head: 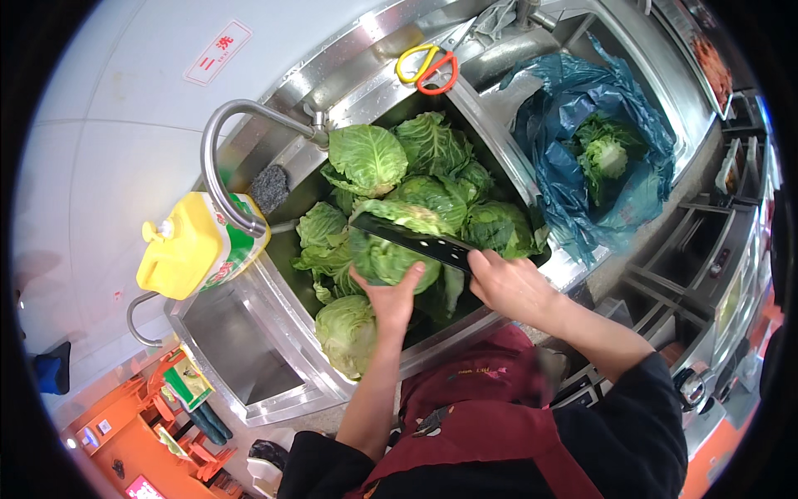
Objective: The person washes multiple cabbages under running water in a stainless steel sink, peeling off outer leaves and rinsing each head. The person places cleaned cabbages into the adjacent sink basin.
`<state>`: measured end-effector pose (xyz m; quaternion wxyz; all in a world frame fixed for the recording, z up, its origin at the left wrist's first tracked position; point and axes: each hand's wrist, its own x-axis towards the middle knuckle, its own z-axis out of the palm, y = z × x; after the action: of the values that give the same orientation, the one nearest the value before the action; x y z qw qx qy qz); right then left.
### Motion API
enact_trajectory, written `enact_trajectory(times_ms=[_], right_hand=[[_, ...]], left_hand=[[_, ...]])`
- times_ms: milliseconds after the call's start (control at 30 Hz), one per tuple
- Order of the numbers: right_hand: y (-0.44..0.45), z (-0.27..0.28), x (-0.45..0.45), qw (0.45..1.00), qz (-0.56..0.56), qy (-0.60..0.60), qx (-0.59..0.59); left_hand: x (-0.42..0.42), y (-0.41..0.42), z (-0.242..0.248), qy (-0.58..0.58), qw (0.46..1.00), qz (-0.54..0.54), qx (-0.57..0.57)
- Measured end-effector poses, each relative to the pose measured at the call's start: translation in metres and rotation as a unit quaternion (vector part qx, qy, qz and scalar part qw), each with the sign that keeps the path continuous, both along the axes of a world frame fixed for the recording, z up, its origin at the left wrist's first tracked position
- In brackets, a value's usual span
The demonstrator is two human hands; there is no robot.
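Note:
My left hand (393, 296) grips a green cabbage (386, 259) from below, over the middle sink basin (430, 337). My right hand (508, 284) holds a black kitchen knife (411, 236) by its handle, with the blade lying across that cabbage. Under and around it, several more cabbages (368, 159) with loose outer leaves fill the basin. A paler cabbage (346, 334) rests at the near left corner of the basin, beside my left wrist. The knife's edge is hidden against the leaves, so how deep it sits cannot be told.
A blue plastic bag (555, 156) holding cabbage leaves lies over the right basin. Scissors (430, 68) with yellow and orange handles rest at the back ledge. A curved faucet (215, 162) arches above a yellow jug (193, 243), near a steel scrubber (270, 188). Another basin (243, 340) is left.

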<state>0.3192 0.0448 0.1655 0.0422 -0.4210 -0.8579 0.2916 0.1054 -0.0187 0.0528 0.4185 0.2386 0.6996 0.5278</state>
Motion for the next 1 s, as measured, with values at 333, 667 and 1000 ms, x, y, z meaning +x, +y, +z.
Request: enact_trajectory(times_ms=[333,667,1000], right_hand=[[-0.022,-0.020,0.003,0.996,-0.057,0.065,0.037],[0.005,-0.001,-0.035,0.997,-0.056,0.051,0.026],[-0.051,-0.061,-0.033,0.982,-0.081,0.086,-0.147]], left_hand=[[0.001,-0.002,-0.002,-0.058,0.998,-0.003,0.010],[-0.010,-0.006,-0.011,0.065,0.991,-0.050,-0.104],[-0.127,0.005,0.023,-0.092,0.980,-0.110,-0.137]])
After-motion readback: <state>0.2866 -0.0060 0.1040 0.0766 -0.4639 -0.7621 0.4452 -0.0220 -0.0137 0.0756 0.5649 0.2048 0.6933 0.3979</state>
